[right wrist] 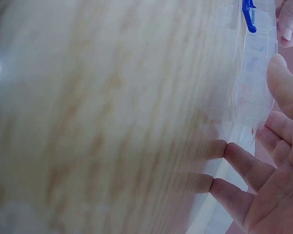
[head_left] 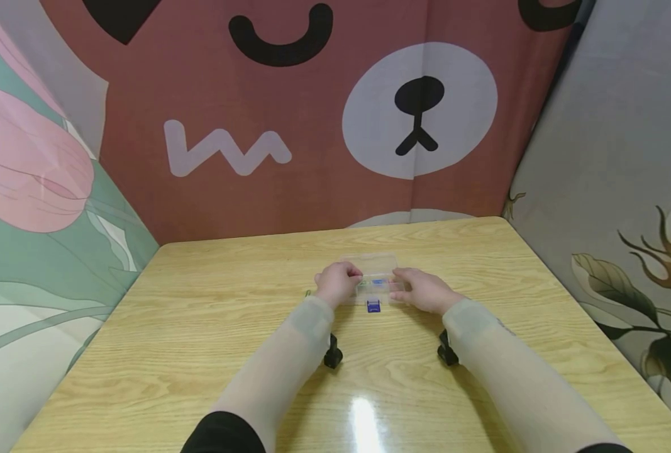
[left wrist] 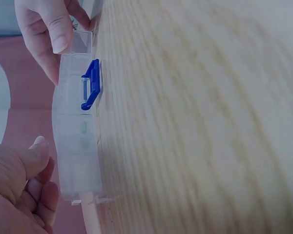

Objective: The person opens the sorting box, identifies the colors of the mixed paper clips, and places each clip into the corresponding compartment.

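Observation:
A clear plastic compartment box (head_left: 377,293) rests on the table with its see-through lid (head_left: 369,260) raised at the back. Its blue latch (left wrist: 92,85) hangs at the front. Small blue pieces (head_left: 379,282) show through the compartments. My right hand (head_left: 426,290) holds the box's right end, thumb at the front rim and other fingers spread around the side, two fingertips down on the table. Over the left compartments is my left hand (head_left: 338,283), with curled fingers and the thumb close to them; I cannot tell if something small is between them.
A small green item (head_left: 308,293) lies on the wooden table (head_left: 199,327) just left of my left hand. Behind the table hangs a brown cloth (head_left: 312,201) with a bear face. Patterned cloths flank both sides. Each wrist carries a black camera mount (head_left: 332,352).

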`<act>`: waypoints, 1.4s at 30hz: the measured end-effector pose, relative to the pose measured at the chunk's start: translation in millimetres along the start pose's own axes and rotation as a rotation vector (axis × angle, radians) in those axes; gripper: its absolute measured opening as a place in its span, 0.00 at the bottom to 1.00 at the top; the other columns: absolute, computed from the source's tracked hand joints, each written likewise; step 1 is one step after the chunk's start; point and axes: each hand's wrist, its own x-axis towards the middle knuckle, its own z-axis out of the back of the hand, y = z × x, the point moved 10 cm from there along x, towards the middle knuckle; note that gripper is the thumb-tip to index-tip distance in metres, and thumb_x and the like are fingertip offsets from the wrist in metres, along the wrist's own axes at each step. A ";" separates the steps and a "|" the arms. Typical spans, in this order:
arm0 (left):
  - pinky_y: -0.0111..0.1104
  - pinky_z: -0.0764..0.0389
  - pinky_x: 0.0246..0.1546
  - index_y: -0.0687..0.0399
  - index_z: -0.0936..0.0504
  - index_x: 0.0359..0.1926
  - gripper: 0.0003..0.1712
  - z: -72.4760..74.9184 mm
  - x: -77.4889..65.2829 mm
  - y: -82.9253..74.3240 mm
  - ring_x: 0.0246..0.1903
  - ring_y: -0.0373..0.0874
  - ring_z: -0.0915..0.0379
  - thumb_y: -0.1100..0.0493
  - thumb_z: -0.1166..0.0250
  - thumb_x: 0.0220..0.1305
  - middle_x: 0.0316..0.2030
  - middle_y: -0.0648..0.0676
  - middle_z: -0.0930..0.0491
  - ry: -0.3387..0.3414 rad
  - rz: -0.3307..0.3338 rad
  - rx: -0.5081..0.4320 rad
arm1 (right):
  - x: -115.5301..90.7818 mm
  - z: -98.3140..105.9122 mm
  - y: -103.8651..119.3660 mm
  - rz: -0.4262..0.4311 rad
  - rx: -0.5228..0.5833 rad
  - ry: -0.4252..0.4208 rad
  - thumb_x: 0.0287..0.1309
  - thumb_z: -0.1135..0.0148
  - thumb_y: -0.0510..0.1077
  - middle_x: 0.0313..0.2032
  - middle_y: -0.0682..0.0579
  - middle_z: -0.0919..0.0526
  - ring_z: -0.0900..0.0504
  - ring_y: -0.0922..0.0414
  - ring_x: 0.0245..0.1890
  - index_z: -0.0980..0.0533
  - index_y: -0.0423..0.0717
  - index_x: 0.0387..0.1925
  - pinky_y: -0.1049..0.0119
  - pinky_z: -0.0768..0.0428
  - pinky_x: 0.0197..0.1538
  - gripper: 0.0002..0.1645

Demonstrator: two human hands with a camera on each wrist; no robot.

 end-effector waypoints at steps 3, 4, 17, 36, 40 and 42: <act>0.50 0.48 0.59 0.43 0.16 0.34 0.05 2.1 -0.8 2.3 0.35 0.41 0.26 0.51 0.36 0.65 0.31 0.40 0.19 -0.001 0.005 -0.017 | -0.7 0.2 0.4 0.000 0.011 0.000 0.64 0.40 0.57 0.70 0.40 0.40 0.44 0.40 0.69 0.42 0.42 0.72 0.43 0.45 0.67 0.43; 0.49 0.47 0.59 0.42 0.16 0.34 0.06 2.8 -1.0 3.4 0.35 0.41 0.26 0.50 0.37 0.65 0.32 0.40 0.19 -0.002 0.004 -0.017 | -1.4 0.3 0.4 -0.002 0.015 0.000 0.64 0.40 0.56 0.70 0.40 0.40 0.44 0.40 0.69 0.42 0.42 0.72 0.43 0.45 0.67 0.43; 0.51 0.44 0.53 0.43 0.15 0.36 0.06 24.0 -6.2 29.2 0.39 0.43 0.24 0.51 0.37 0.66 0.34 0.42 0.17 -0.046 0.008 -0.057 | 1.0 -1.4 -2.2 0.002 0.013 0.004 0.64 0.41 0.57 0.70 0.41 0.40 0.45 0.39 0.70 0.43 0.42 0.72 0.42 0.45 0.67 0.42; 0.56 0.53 0.63 0.50 0.16 0.42 0.09 61.2 -27.9 74.5 0.45 0.48 0.25 0.53 0.39 0.68 0.38 0.47 0.17 -0.050 0.077 -0.146 | 1.2 -3.2 -2.8 -0.007 0.016 0.012 0.63 0.41 0.58 0.70 0.41 0.41 0.45 0.40 0.70 0.43 0.44 0.72 0.42 0.46 0.67 0.43; 0.56 0.52 0.63 0.48 0.16 0.41 0.08 65.8 -31.1 83.6 0.46 0.48 0.25 0.52 0.38 0.67 0.38 0.47 0.17 -0.063 0.094 -0.127 | 1.1 -3.1 -2.5 -0.006 0.011 0.014 0.64 0.41 0.58 0.70 0.40 0.41 0.45 0.40 0.70 0.44 0.43 0.72 0.42 0.46 0.67 0.43; 0.53 0.47 0.62 0.48 0.15 0.41 0.08 67.7 -33.0 88.2 0.46 0.47 0.25 0.52 0.38 0.67 0.39 0.46 0.17 -0.066 0.109 -0.127 | 1.1 -2.6 -1.6 0.001 0.005 0.013 0.64 0.41 0.58 0.70 0.40 0.41 0.45 0.39 0.70 0.44 0.42 0.72 0.42 0.46 0.67 0.43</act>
